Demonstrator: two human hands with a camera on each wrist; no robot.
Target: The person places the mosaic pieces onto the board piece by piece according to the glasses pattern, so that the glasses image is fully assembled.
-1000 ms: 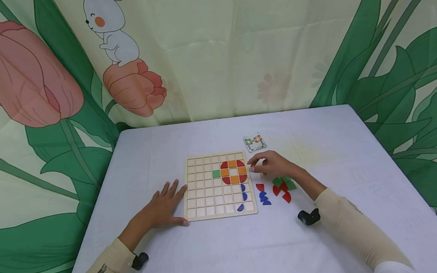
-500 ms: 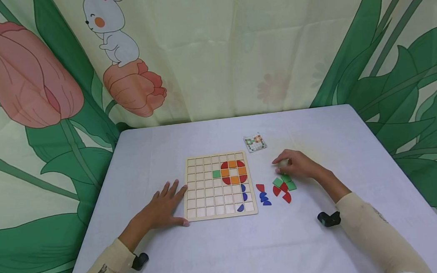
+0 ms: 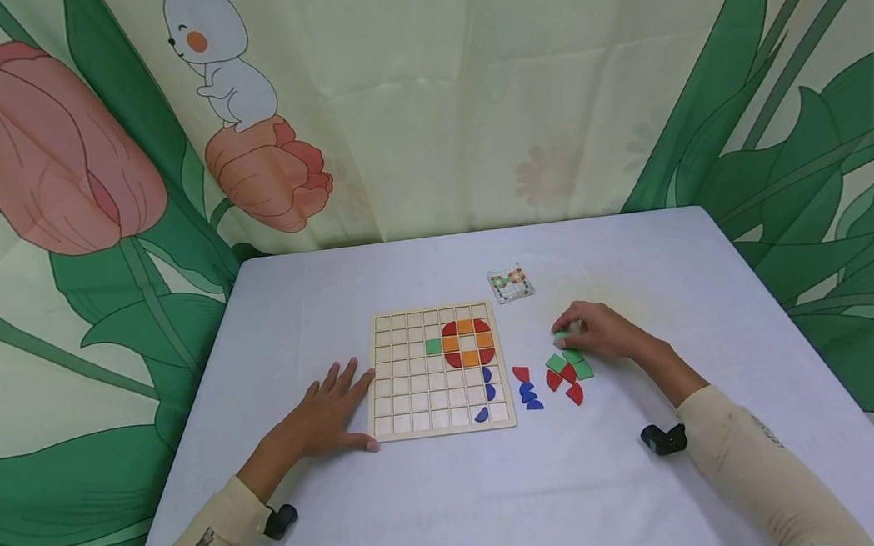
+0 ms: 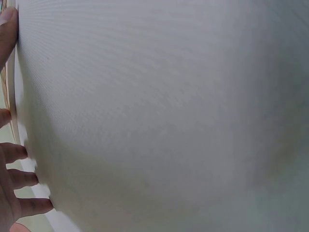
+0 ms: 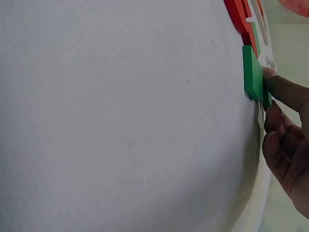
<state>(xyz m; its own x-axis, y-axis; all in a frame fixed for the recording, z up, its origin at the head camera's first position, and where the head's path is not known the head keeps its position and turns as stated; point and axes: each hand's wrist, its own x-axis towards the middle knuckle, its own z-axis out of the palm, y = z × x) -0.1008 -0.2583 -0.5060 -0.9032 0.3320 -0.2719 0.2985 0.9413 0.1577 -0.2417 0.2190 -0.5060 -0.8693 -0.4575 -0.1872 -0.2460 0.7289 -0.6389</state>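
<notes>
A wooden grid board [image 3: 403, 402] lies on the table. My left hand [image 3: 330, 413] rests spread at its left edge, thumb and fingertips touching the frame. On the board, red quarter-round and orange square tiles form a ring, with a green square [image 3: 433, 347] beside it and several blue half-rounds [image 3: 487, 375] below. To the board's right, my right hand [image 3: 597, 330] pinches a green square tile [image 3: 560, 338] between thumb and fingers. Right under it lie more green squares [image 3: 582, 370]. The right wrist view shows the held green tile [image 5: 267, 94] edge-on, next to another.
Loose red quarter-rounds [image 3: 575, 394] lie mixed with the green tiles. Nearer the board sit a red piece [image 3: 521, 374] and several blue half-rounds [image 3: 529, 397]. A small patterned card [image 3: 510, 283] lies behind the board. A floral curtain [image 3: 427, 106] hangs behind the table.
My right hand has moved right, from the board's right edge to the green tiles, and now holds one of them. The left hand has stayed in place.
</notes>
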